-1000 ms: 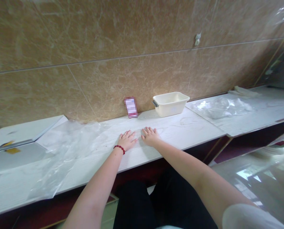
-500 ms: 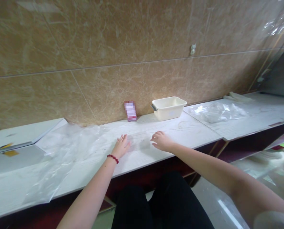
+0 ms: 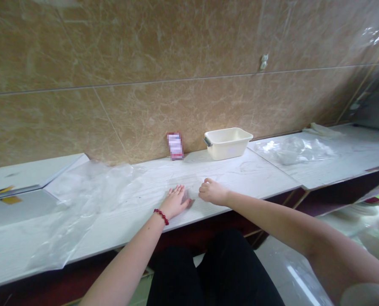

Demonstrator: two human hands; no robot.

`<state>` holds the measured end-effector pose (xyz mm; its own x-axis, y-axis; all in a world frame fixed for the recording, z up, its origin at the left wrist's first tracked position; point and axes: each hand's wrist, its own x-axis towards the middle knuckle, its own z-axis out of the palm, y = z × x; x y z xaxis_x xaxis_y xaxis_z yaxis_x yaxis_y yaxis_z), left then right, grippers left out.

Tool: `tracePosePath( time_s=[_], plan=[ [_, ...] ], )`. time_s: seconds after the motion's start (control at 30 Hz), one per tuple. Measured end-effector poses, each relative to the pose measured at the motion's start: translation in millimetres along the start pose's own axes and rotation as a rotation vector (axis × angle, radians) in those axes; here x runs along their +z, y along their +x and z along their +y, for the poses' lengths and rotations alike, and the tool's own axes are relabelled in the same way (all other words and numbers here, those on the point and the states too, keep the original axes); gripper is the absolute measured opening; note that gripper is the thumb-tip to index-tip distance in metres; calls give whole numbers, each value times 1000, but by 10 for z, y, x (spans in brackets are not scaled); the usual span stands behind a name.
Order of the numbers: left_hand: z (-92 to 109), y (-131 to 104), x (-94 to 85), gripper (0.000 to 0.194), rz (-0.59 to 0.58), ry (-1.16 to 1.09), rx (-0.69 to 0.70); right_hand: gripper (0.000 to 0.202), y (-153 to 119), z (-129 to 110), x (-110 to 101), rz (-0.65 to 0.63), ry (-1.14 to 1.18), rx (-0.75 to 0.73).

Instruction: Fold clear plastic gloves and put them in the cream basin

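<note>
My left hand (image 3: 176,201), with a red bead bracelet (image 3: 161,216) at its wrist, lies flat with fingers stretched out on the white wood-grain countertop (image 3: 240,182). Close by on its right, my right hand (image 3: 212,192) is curled, fingertips drawn together low over the surface. A faint clear patch, perhaps thin plastic film, shows between the hands; its edges are too faint to make out. Whatever the right fingers may pinch is hidden. Behind the right hand stands a cream plastic bin (image 3: 229,146) with a grey handle. A blurred-out phone-like object (image 3: 176,146) leans against the wall.
Crumpled clear plastic bags lie on the counter, one bag (image 3: 90,199) at left, another bag (image 3: 294,151) at right. A white box (image 3: 33,174) with an open lid sits far left. Brown marbled tile wall (image 3: 145,114) closes off the back. Below the counter edge are dark shelves.
My left hand has slid right and slightly toward me, nearer the right hand. The right hand's fingers have curled in more. The view has shifted slightly.
</note>
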<state>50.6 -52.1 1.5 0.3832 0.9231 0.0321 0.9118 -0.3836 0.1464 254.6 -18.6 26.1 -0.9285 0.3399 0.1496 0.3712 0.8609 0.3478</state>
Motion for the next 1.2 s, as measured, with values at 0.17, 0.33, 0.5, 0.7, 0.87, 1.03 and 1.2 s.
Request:
tracePosePath(
  time_s=[0.17,0.33,0.5,0.7,0.87,1.03,1.2],
  plan=[
    [75,13,-38,65,-15,6,40,17,46,65,-96,-57,101,-10],
    [101,23,-27,63,-14,-45,46,19,89,99,-81,-82,89,-72],
    [141,68,-24,64,38,-146,29,17,121,132,-78,-43,84,-53],
    [181,83,-33,65,58,-177,-21,17,171,253,-185,12,134,42],
    [199,124,-76,56,86,-167,-55,18,200,325,-245,67,197,67],
    [64,292,-329,35,-11,-398,-9,15,240,375,-313,182,410,127],
    [-141,414,-666,16,-166,-787,40,14,272,467,-235,365,917,310]
  ],
)
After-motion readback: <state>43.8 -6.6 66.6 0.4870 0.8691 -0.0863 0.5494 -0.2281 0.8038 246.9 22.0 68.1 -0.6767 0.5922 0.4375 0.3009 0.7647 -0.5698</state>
